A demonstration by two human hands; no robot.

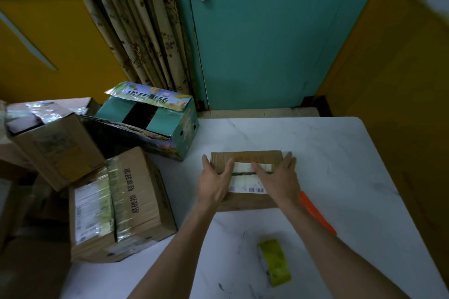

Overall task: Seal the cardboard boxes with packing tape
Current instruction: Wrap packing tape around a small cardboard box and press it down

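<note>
Two flaps held shut on cardboard box (245, 202)
Pressed under spread left hand (213, 183) and right hand (279, 177); probably light, stiff, slidable on desk (340, 165); best steadied at side edges.

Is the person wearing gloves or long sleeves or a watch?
No. The left hand and the right hand are bare: no gloves, rings or watch showing. Both forearms are bare too, with no sleeve in view.
</note>
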